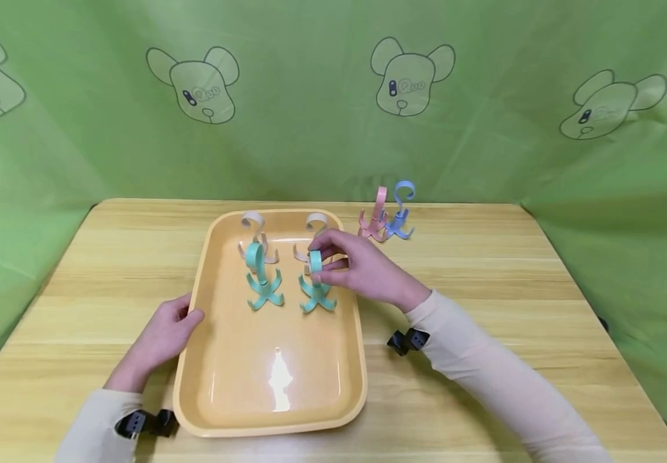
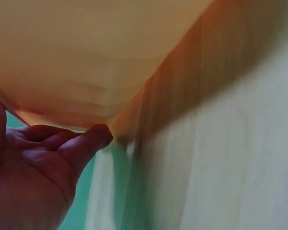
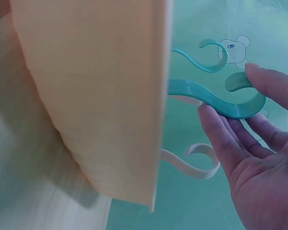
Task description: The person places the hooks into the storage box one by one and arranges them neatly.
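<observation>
My right hand (image 1: 365,267) pinches the curved top of a teal rotating multi-claw hook (image 1: 317,296), whose lower claws are in the right half of the tan tray (image 1: 270,428). In the right wrist view, thumb and fingers are round the curl of that hook (image 3: 237,109). A second teal hook (image 1: 265,290) stands to its left in the tray. Behind them are two pale pinkish hooks (image 1: 254,222), the right one partly hidden by my fingers. My left hand (image 1: 162,334) grips the tray's left rim, thumb on top; in the left wrist view its fingers (image 2: 89,143) touch the tray's side.
A pink hook (image 1: 375,218) and a blue hook (image 1: 401,215) stand close together on the wooden table (image 1: 484,270), right of the tray near the back edge. A green curtain (image 1: 310,148) with printed mouse-like heads hangs behind the table and along its sides.
</observation>
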Action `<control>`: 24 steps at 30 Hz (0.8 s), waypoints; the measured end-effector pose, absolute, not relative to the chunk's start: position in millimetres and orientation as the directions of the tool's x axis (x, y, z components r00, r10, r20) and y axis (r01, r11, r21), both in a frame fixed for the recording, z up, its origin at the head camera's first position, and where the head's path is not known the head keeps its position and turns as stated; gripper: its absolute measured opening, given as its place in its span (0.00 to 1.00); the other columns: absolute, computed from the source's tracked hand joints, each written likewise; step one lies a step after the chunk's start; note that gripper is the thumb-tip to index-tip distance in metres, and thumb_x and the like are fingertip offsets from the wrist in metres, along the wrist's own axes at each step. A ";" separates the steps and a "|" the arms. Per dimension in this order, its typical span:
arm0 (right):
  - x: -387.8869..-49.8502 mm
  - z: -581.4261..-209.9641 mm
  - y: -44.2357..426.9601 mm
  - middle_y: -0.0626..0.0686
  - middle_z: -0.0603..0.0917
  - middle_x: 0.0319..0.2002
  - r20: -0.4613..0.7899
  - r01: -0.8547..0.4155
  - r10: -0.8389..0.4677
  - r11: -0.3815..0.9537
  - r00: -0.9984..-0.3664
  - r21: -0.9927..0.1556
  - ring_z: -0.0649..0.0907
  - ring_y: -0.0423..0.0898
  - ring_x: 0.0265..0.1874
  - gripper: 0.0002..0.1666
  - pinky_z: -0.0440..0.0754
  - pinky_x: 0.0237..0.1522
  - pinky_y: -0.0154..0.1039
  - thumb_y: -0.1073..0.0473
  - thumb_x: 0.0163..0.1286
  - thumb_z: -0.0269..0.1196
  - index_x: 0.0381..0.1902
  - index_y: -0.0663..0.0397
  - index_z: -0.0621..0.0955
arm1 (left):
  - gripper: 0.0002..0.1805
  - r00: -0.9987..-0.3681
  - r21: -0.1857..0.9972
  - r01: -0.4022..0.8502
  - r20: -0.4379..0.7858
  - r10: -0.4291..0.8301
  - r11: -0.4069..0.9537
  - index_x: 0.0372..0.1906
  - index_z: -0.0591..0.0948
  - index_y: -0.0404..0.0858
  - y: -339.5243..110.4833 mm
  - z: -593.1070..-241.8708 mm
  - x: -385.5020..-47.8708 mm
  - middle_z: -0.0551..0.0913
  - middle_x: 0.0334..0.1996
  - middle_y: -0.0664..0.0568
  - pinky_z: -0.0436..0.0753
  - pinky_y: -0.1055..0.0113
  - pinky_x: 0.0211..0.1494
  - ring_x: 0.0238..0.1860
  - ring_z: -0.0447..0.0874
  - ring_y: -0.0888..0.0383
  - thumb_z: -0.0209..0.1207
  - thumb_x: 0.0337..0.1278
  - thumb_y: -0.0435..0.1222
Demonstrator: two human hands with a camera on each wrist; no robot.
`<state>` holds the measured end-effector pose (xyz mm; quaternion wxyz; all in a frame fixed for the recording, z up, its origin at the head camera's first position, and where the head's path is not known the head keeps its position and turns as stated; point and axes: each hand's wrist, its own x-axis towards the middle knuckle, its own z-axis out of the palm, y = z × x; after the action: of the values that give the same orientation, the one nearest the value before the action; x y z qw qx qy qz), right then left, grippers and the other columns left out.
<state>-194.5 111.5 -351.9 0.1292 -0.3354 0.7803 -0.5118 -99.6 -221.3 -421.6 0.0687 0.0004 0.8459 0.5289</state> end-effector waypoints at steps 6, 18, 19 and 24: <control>-193.5 -357.7 111.4 0.53 0.79 0.47 0.124 -0.378 -0.640 0.277 -0.758 -0.884 0.80 0.50 0.48 0.23 0.81 0.51 0.39 0.68 0.61 0.70 0.53 0.63 0.76 | 0.23 -0.992 0.896 -0.072 -0.110 0.060 0.438 0.63 0.72 0.23 -219.7 -420.8 -99.2 0.83 0.39 0.33 0.86 0.62 0.30 0.30 0.85 0.49 0.48 0.65 0.28; -196.9 -365.4 112.5 0.57 0.79 0.50 0.147 -0.375 -0.616 0.259 -0.774 -0.890 0.79 0.50 0.51 0.24 0.80 0.52 0.37 0.68 0.63 0.68 0.56 0.64 0.75 | 0.23 -0.995 0.902 -0.064 -0.092 0.046 0.426 0.63 0.72 0.24 -219.5 -423.3 -100.3 0.82 0.41 0.31 0.86 0.61 0.31 0.31 0.85 0.48 0.48 0.63 0.27; -197.4 -365.8 113.0 0.58 0.79 0.51 0.152 -0.376 -0.611 0.258 -0.777 -0.890 0.79 0.50 0.51 0.24 0.80 0.53 0.38 0.68 0.63 0.68 0.56 0.63 0.75 | 0.23 -0.995 0.904 -0.065 -0.093 0.047 0.422 0.63 0.71 0.24 -219.4 -423.0 -100.2 0.82 0.41 0.31 0.86 0.61 0.31 0.31 0.85 0.48 0.48 0.63 0.27; -200.3 -368.8 113.6 0.60 0.79 0.52 0.183 -0.408 -0.595 0.267 -0.783 -0.873 0.79 0.53 0.52 0.28 0.79 0.54 0.41 0.67 0.63 0.69 0.60 0.59 0.72 | 0.23 -0.995 0.914 -0.061 -0.090 0.053 0.402 0.63 0.70 0.23 -220.0 -423.7 -100.3 0.82 0.42 0.31 0.86 0.62 0.32 0.32 0.85 0.48 0.48 0.64 0.26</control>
<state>-200.3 113.6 -368.8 0.0909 -0.3170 0.7909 -0.5156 -100.3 -220.0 -423.7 0.0522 -0.0023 0.8357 0.5468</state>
